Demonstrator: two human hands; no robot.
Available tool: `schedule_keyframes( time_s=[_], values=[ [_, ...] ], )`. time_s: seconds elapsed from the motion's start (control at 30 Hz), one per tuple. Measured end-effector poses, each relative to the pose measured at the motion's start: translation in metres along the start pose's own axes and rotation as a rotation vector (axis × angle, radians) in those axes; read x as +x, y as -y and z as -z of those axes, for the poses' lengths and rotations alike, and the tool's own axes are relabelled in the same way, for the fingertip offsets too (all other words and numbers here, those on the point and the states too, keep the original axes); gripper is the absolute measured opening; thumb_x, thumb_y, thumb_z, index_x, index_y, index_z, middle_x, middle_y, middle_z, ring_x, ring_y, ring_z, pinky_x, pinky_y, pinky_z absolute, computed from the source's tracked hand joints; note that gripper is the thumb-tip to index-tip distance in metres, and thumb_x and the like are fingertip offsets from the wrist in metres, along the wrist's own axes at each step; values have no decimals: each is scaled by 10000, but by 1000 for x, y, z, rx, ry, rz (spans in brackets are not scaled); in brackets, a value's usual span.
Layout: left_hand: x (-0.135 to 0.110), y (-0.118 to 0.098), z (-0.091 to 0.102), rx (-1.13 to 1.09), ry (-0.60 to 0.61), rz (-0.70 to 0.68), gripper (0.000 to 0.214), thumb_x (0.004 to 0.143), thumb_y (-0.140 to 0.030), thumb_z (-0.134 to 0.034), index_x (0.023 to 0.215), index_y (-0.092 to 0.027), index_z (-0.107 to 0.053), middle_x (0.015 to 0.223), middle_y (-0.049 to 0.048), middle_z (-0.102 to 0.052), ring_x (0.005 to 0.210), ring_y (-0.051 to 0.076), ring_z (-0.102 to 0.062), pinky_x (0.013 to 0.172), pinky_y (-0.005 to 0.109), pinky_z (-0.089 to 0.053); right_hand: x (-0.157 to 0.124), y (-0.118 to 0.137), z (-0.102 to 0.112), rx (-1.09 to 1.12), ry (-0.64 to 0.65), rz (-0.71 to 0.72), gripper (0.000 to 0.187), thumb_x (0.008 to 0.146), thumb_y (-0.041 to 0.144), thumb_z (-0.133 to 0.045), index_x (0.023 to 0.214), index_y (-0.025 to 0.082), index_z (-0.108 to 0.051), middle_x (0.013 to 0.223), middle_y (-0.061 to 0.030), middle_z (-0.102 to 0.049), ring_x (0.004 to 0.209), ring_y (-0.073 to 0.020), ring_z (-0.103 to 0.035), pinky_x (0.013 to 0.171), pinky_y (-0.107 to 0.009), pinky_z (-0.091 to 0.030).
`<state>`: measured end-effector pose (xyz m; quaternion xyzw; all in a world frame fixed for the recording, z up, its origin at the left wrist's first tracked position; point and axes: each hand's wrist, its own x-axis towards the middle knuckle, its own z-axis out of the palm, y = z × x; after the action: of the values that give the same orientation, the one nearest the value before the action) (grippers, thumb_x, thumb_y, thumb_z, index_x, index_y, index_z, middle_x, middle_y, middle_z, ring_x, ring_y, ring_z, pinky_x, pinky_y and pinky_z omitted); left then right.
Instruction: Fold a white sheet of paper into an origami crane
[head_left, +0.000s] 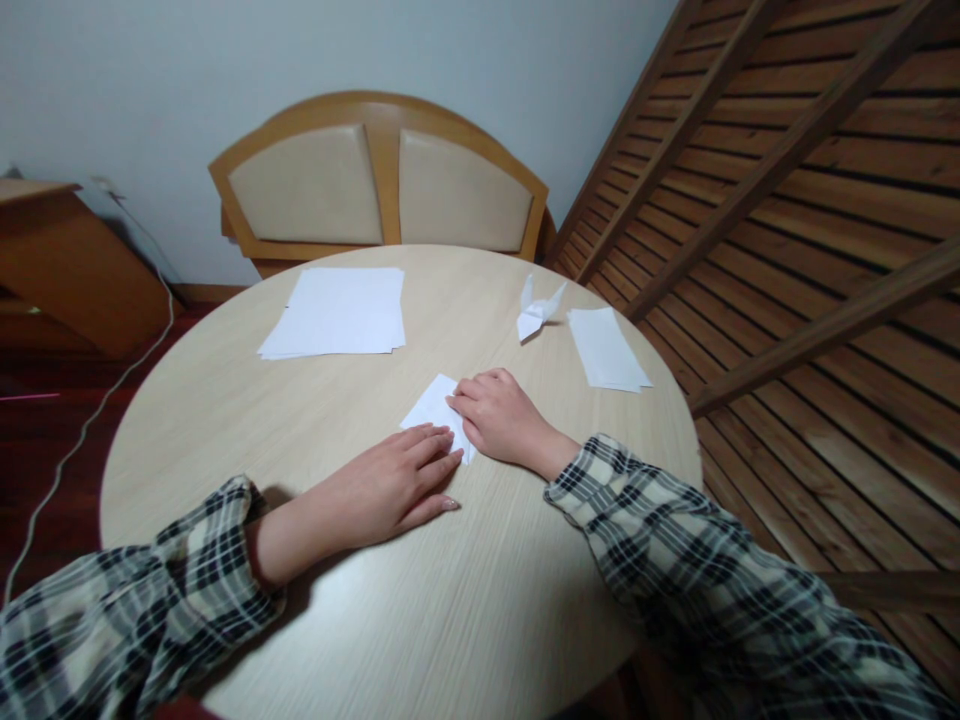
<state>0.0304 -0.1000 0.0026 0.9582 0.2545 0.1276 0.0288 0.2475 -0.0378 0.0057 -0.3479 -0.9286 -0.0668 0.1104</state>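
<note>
A small folded sheet of white paper (435, 400) lies on the round table in front of me. My left hand (397, 478) rests flat over its lower left part, fingers stretched out and the thumb apart. At the paper's right edge, my right hand (499, 415) has its fingers curled together and pressed onto it. Both hands hide parts of the paper, so its full shape cannot be seen. Beyond my right hand stands a folded white paper crane (534, 318).
A stack of white sheets (341, 310) lies at the table's back left. Narrower cut paper (609, 348) is near the right edge of the pale round table (465, 600). Behind stands a padded wooden headboard (390, 170); wooden slats (787, 220) rise on the right.
</note>
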Motion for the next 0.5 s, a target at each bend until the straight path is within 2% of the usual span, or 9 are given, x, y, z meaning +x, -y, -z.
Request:
schedule_keyframes(
  time_s=[0.13,0.33,0.5],
  values=[
    [2,-4,-1,7,13,7,522,1036,-490,-431,1314,-89,-618,1342,210,-635,1321,346,-546,1140,527,-426,0,-1,-1,7,-2,2,236,900,153,-552,1092,149,-689,1111,-104,-693,1015,-248,-563,919,-406,-314],
    [2,-9,2,71,54,-10,608,1028,-524,-411,1359,-42,-575,1353,251,-619,1300,375,-564,1100,523,-461,-1,-4,-1,9,-7,7,260,895,152,-556,1119,138,-689,1115,-111,-687,1034,-251,-556,930,-407,-315],
    [2,-9,3,91,55,-23,589,1028,-528,-409,1346,-64,-581,1346,248,-616,1285,378,-571,1086,532,-467,-3,-4,0,16,-7,4,259,902,159,-550,1119,141,-691,1104,-111,-690,1027,-246,-552,930,-402,-315]
  ],
)
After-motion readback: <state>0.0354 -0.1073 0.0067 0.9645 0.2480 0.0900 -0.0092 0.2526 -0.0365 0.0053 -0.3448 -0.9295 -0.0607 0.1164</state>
